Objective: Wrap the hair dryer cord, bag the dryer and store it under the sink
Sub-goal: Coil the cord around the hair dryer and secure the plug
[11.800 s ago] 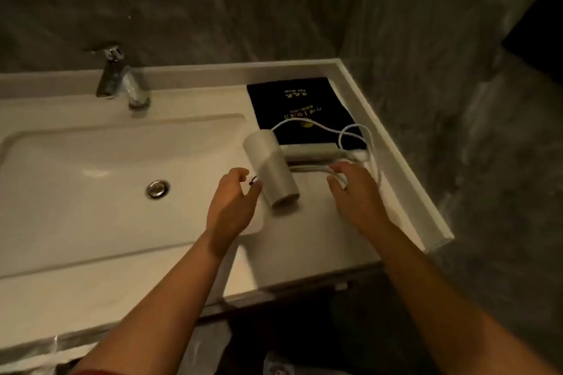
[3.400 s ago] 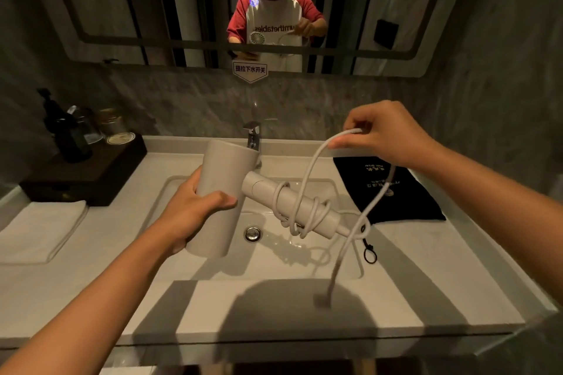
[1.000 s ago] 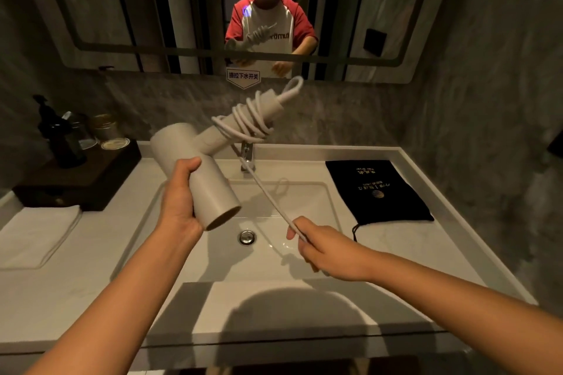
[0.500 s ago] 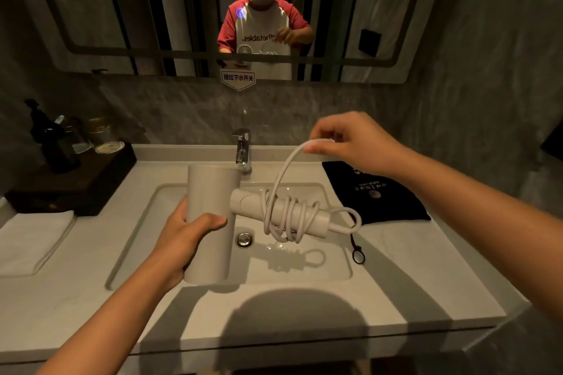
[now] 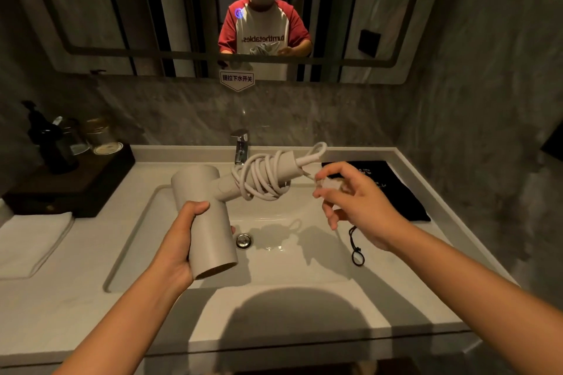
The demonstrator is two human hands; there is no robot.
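Holding the hair dryer (image 5: 207,222) above the sink (image 5: 274,265), the left hand (image 5: 178,250) has its grip wrapped around the barrel. Coiled cord (image 5: 259,176) circles the handle. The right hand (image 5: 356,201) pinches the plug (image 5: 330,184) above the sink. A black bag (image 5: 396,189) lies on the desk right of the sink.

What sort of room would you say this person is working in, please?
Most likely a hotel bathroom: a white rectangular sink basin with a chrome faucet, a wide wall mirror above it, and a dark wooden tray of toiletries beside a folded white towel.
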